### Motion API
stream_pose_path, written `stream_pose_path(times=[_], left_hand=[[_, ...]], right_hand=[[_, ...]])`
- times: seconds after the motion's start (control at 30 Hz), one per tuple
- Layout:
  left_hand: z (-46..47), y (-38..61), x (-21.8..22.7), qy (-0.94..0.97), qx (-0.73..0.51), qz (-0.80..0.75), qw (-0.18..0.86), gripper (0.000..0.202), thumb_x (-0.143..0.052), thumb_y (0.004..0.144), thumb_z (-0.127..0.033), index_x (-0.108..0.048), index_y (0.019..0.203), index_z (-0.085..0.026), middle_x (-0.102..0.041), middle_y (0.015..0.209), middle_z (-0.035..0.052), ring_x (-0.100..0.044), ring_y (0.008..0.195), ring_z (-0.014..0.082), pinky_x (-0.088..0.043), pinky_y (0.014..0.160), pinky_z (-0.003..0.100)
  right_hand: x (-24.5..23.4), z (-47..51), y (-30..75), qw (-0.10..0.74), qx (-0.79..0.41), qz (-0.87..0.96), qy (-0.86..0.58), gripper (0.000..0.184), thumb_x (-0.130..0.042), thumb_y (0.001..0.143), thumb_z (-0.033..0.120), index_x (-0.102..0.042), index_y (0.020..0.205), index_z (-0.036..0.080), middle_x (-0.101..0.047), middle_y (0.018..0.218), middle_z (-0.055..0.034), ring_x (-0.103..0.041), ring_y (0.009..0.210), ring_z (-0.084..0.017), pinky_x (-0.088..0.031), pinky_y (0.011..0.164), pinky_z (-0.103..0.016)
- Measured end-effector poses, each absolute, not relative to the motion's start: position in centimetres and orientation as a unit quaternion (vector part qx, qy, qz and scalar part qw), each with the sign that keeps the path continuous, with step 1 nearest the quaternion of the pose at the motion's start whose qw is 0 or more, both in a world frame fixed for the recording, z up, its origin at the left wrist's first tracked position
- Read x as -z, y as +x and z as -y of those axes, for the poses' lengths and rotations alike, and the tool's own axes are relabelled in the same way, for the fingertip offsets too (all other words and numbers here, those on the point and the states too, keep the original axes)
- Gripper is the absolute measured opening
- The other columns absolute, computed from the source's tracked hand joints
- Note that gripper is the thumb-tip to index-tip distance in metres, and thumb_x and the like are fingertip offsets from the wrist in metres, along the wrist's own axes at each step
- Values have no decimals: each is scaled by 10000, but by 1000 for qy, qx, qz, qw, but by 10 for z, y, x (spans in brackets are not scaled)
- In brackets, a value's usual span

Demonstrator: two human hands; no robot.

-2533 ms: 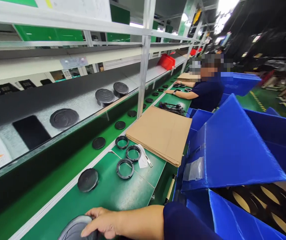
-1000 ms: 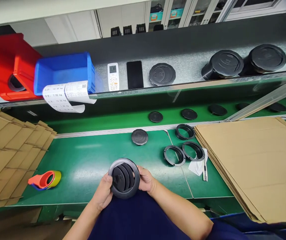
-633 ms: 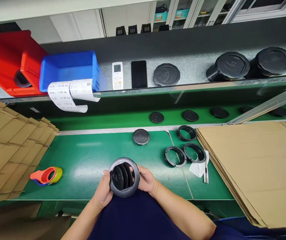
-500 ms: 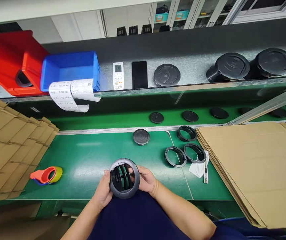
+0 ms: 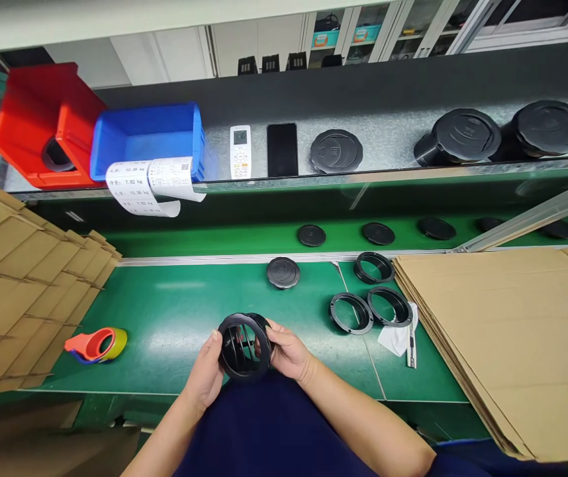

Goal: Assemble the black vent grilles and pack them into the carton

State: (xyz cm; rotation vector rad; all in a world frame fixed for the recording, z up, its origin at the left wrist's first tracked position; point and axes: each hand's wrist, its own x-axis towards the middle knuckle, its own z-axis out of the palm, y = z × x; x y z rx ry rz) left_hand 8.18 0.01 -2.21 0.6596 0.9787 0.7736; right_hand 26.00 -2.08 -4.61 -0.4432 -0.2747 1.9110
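A round black air vent [image 5: 249,373] with slats inside its ring is held just over the front edge of the green bench. My left hand [image 5: 204,371] grips its left side, thumb up along the rim. On the opposite side, my right hand [image 5: 288,352] is closed around the vent's body, some fingertips hidden behind it. The vent is tilted, so its side wall shows at the right. Beyond it on the bench lies a round black cover [image 5: 283,272]. Several inches to the right sit three black rings [image 5: 334,317].
Cardboard sheets [image 5: 502,344] are stacked at right, cardboard dividers [image 5: 30,291] at left. A utility knife [image 5: 412,351] lies by white paper [image 5: 391,340]. Tape rolls [image 5: 118,343] rest at left. The shelf bears red [image 5: 26,132] and blue bins [image 5: 145,122]. Black discs [image 5: 378,233] line the green strip behind.
Both hands have turned the vent, so its slats now show less directly and its side wall has come into sight. The view has shifted slightly.
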Motion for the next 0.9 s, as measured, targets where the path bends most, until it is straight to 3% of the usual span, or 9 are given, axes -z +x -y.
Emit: stream_pose_path(times=[0.2, 0.37, 0.7, 0.9], left_hand=[[3, 78, 21, 441, -376, -415, 702, 832, -737, 712, -471, -342, 1407, -238, -386, 1481, 111, -331, 1368, 292, -328, 1105, 420], [1, 80, 21, 481, -357, -469, 649, 765, -699, 757, -420, -338, 1404, -226, -432, 1447, 113, -378, 1344, 269, -331, 1110, 403], [2, 79, 16, 471, -338, -474, 662, 707, -633, 805, -458, -367, 1412, -212, -457, 1436, 112, -406, 1326, 282, -393, 1067, 404], [3, 80, 16, 475, -362, -471, 649, 744, -661, 797, -410, -318, 1425, -204, -439, 1450, 114, -377, 1351, 258, -338, 1110, 375]], right_hand=[[37, 21, 257, 574, -778, 117, -229, 359, -803, 690, 250, -661, 1003, 149, -697, 812, -6, -621, 685, -95, -466, 648, -203], [39, 22, 258, 569, -781, 115, -231, 381, -817, 674, 271, -664, 1003, 153, -691, 784, 6, -613, 654, -87, -475, 631, -196], [62, 20, 265, 573, -779, 103, -232, 350, -804, 693, 302, -633, 968, 168, -661, 683, 32, -594, 542, -94, -490, 593, -234], [52, 19, 264, 580, -760, 81, -279, 220, -798, 696, 236, -608, 770, 153, -654, 670, 27, -586, 594, -84, -445, 586, -203]])
